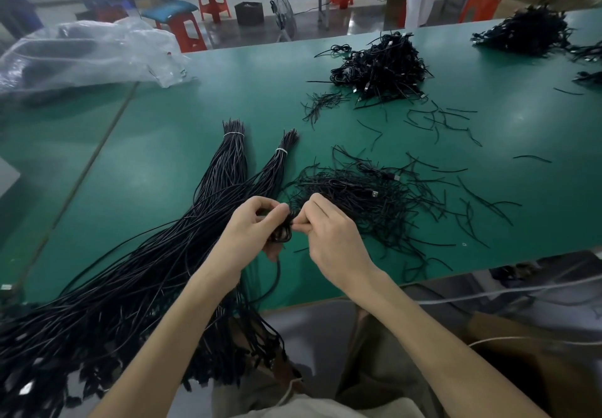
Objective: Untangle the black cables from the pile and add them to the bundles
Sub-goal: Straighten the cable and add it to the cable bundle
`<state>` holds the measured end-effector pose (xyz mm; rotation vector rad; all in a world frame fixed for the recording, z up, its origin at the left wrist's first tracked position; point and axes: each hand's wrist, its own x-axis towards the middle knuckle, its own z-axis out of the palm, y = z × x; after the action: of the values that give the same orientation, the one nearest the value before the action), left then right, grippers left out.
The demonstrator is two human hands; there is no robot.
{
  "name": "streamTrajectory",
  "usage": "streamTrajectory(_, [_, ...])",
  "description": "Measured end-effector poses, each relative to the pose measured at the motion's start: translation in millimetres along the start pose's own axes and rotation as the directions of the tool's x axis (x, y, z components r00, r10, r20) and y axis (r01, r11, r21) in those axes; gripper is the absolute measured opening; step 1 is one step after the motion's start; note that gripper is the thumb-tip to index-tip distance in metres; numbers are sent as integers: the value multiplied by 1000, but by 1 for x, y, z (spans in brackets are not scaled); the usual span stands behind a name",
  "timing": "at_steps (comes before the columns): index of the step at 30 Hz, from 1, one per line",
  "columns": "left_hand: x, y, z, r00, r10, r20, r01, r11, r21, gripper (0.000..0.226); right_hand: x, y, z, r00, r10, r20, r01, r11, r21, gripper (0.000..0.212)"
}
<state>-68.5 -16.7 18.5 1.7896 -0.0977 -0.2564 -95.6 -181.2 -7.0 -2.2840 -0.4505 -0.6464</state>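
Both hands meet over the near middle of the green table (163, 163). My left hand (250, 228) grips a small coiled black cable (282, 233), and my right hand (325, 232) pinches the same coil from the right. A loose end of that cable hangs down toward the table edge. Just behind my right hand lies a flat tangle of black cables and twist ties (368, 199). Two long tied bundles (228, 163) with white bands at their far ends stretch from the table centre down past the near left edge.
A taller heap of coiled cables (381, 66) sits at the back centre, another heap (527, 31) at the far right. Scattered black ties (439, 118) litter the right side. A clear plastic bag (84, 53) lies at the back left. Red stools stand beyond the table.
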Motion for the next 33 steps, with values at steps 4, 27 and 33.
streamTrajectory(4, [-4,-10,-19,961,198,195,-181,978,-103,40,4,3,-2,999,49,-23,-49,999,19,21])
streamTrajectory(27, [8,-11,-15,976,-120,183,101,989,105,57,3,9,10,997,74,33,-73,997,-37,17])
streamTrajectory(33, [17,-43,-36,943,247,-222,44,569,821,26,47,48,-22,883,456,-112,-456,889,26,9])
